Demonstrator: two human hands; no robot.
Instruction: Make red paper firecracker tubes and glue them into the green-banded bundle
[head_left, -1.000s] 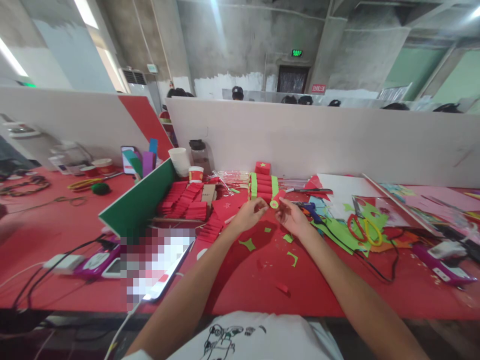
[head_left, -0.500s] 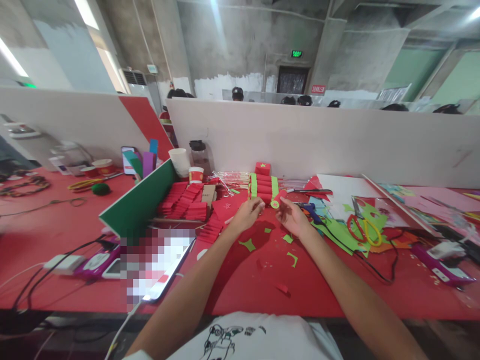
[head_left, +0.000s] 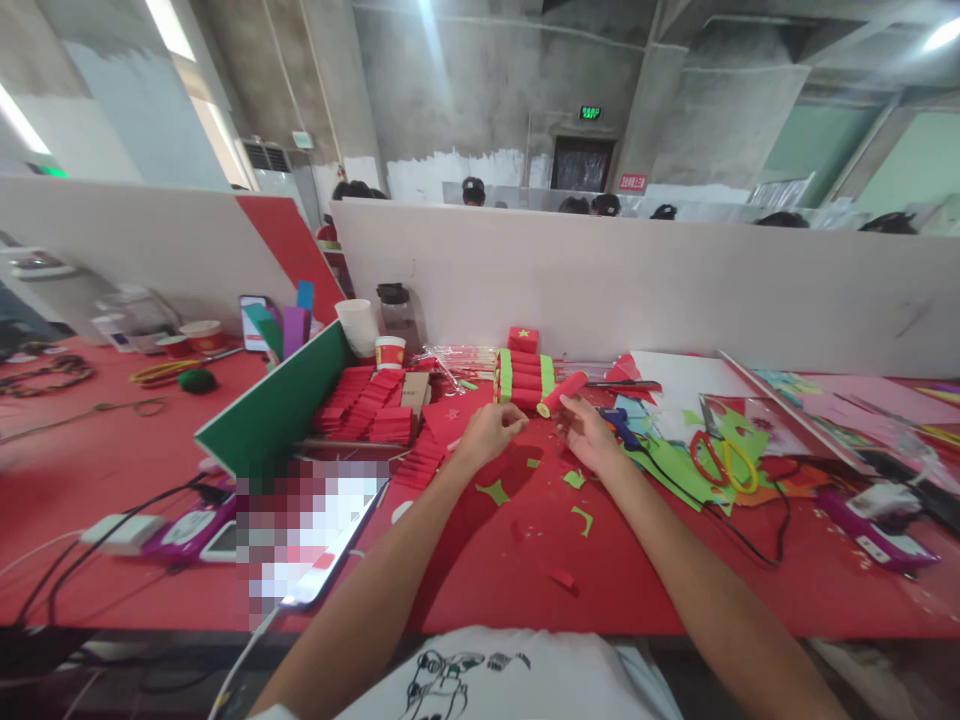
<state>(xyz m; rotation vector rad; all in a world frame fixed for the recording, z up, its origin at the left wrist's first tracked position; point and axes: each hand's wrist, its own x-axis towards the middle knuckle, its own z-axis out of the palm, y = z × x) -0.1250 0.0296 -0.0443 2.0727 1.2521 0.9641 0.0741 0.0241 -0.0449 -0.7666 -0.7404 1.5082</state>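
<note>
A small red foam or paper roll [head_left: 567, 391] with a light green end is held at its right side by the closed fingers of my right hand [head_left: 589, 432]. Across from it, my left hand [head_left: 491, 434] is pinched, thumb against fingertips; whatever it may hold is too small to make out. Just behind both hands lies a bundle of red rolls [head_left: 526, 384] wrapped with two lime green bands. A red block with a yellow star [head_left: 523, 340] is behind that bundle. Lime green scraps [head_left: 493, 491] are scattered on the red tabletop [head_left: 517, 570] between my forearms.
Left of my hands are stacked red strips [head_left: 365, 398], a tablet [head_left: 337, 540] and a green board [head_left: 274, 410]. To the right lie a blue glue gun [head_left: 624, 428] with a black cord, scissors [head_left: 724, 462] and green sheets [head_left: 679, 470]. A white partition [head_left: 637, 280] runs behind.
The red roll in my right hand has turned, so its long side shows more and its green end points lower left. My left hand has drawn slightly away from the bundle.
</note>
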